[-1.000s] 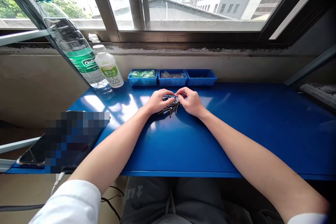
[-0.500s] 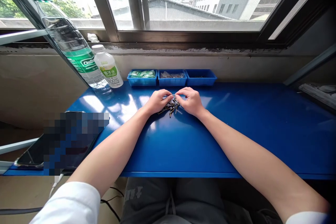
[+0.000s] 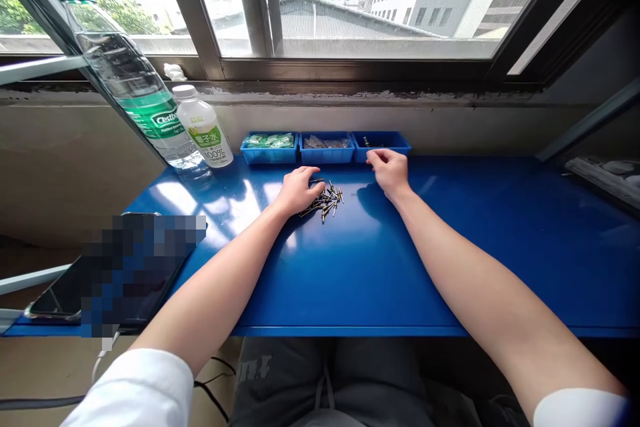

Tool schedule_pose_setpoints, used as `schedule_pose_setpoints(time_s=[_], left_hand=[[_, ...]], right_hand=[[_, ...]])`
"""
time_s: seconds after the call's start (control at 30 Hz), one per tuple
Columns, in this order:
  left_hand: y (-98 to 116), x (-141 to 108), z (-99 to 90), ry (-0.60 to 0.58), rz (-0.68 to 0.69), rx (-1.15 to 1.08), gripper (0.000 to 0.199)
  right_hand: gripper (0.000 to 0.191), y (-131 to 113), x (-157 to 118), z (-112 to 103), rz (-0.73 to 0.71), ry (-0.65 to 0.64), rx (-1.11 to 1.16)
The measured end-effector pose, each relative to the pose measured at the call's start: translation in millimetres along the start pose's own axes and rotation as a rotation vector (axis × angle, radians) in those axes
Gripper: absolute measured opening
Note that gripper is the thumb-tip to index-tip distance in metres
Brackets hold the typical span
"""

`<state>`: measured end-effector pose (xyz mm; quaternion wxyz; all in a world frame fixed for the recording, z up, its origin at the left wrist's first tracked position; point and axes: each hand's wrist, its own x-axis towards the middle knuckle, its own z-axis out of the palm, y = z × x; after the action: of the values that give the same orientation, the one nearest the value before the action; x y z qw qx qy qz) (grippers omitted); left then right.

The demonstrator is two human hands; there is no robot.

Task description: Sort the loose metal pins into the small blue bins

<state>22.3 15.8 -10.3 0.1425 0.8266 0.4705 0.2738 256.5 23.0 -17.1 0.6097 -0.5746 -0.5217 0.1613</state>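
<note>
My left hand (image 3: 299, 191) rests at the left side of a heap of small rivet-like metal pins (image 3: 327, 203), dark and brassy with thin silvery shafts. Its thumb and forefinger are apart, and part of the heap lies hidden under it. My right hand (image 3: 391, 172) is at the front edge of the right blue bin (image 3: 406, 141), thumb and fingers pinched. Just past its fingertips a small rivet-like pin (image 3: 367, 141) stands out, apparently in the pinch. Dark small pieces lie in that bin, too small to make out.
A left blue bin (image 3: 243, 150) holds green-white packets; a middle blue bin (image 3: 326, 156) holds clear ones. A large water bottle (image 3: 145, 93) and a smaller white bottle (image 3: 205, 130) stand back left. A dark device (image 3: 55, 297), partly blurred, lies front left on the blue table (image 3: 350, 287).
My right hand has left the heap and moved right and back to the right bin. My left hand stays by the heap, its thumb and forefinger now parted.
</note>
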Motion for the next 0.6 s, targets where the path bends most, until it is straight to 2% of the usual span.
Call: schedule_pose_setpoints(time_s=[0.1,0.2,0.3,0.6], left_hand=[[1,0,0.6,-0.083,0.010,0.047,0.040],[1,0,0.6,-0.104,0.032,0.058,0.038],[1,-1,0.0,-0.111,0.035,0.066,0.038],[1,-1,-1.4,-0.144,0.027,0.089,0.041]], right_hand=[[0.011,13,14,-12,0.306,0.114,0.240],[0.008,14,20,-23,0.472,0.139,0.418],[0.008,10,21,-28,0.528,0.136,0.483],[0.010,10,23,-30,0.579,0.129,0.467]])
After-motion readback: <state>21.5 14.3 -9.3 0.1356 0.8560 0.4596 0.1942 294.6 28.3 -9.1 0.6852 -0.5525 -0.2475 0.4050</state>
